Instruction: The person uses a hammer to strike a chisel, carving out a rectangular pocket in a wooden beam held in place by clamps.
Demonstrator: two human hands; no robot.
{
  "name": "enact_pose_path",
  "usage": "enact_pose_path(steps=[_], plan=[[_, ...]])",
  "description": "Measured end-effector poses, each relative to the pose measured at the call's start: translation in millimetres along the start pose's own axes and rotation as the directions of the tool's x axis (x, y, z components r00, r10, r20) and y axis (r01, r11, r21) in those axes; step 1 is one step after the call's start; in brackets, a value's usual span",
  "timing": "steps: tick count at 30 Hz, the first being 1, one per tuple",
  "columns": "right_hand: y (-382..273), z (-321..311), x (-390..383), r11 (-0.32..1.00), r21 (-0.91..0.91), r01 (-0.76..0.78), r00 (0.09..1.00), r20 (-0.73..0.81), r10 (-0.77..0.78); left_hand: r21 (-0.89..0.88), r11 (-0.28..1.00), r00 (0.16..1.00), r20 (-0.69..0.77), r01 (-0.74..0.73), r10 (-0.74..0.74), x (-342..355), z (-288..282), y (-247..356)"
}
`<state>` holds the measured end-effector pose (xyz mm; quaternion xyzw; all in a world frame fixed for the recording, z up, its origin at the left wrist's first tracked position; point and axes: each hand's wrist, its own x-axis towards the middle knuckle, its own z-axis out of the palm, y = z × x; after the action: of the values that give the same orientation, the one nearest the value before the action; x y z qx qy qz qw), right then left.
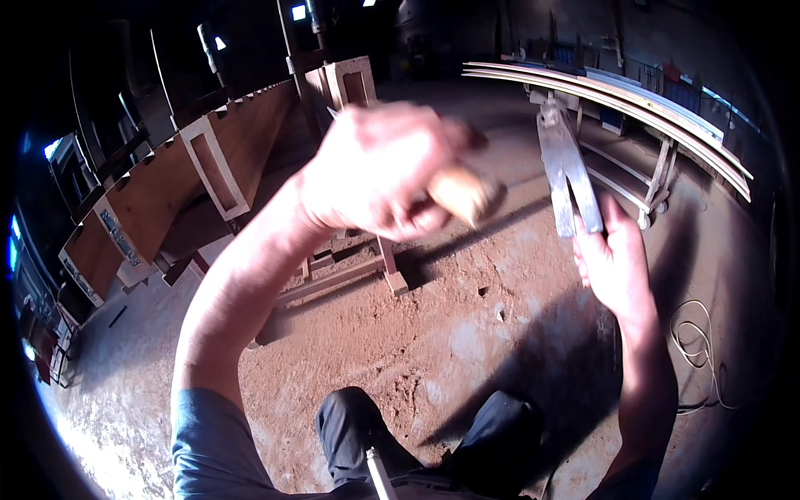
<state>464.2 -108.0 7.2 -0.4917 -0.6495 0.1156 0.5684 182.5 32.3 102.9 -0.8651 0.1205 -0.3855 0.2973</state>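
My left hand (379, 171), raised at the centre and smeared by motion, is closed around a tool with a rounded, light wooden handle (461, 196). The handle's end sticks out on the right side of the fist; the rest is mostly hidden, so its kind cannot be told. To the right, my right hand (618, 258) is closed on the lower end of a pair of grey metal pincers (573, 171). Their two arms stand slightly apart, and their jaw end points up and away from me. The two hands are well apart.
A long wooden assembly (179, 183) with tall clamps stands on a low wooden support (333, 279) at the left. At the back right, long boards (617, 100) lie on a wheeled rack (654, 183). A pale cable (704, 342) lies coiled on the dusty floor (350, 350).
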Motion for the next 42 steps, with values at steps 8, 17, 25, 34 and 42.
enact_pose_path(steps=[8, 17, 25, 34, 42], plan=[[77.3, 28.7, -67.8, 0.974, 0.182, -0.132, 0.991, 0.006, 0.133, 0.148, 0.957, 0.96, 0.171, -0.248, 0.222, -32.1, 42.4, 4.2], [114.2, 62.2, -109.8, 0.991, -0.01, -0.134, 0.989, -0.059, 0.133, 0.136, 0.955, 0.944, 0.239, -0.265, 0.228, -65.8, 45.9, -11.8], [105.0, 71.8, -90.7, 0.98, -0.144, 0.134, 0.982, 0.154, -0.112, 0.128, 0.967, 0.949, 0.257, -0.222, 0.184, -78.7, 43.7, -18.9], [97.2, 101.2, -29.9, 0.649, -0.307, 0.696, 0.717, 0.26, -0.647, 0.11, 0.977, 0.962, 0.227, -0.182, 0.153, -73.1, 39.4, -16.0], [99.8, 97.4, -19.8, 0.614, -0.421, 0.667, 0.745, 0.389, -0.543, 0.123, 0.972, 0.952, 0.261, -0.198, 0.161, -81.0, 36.2, -17.0]])
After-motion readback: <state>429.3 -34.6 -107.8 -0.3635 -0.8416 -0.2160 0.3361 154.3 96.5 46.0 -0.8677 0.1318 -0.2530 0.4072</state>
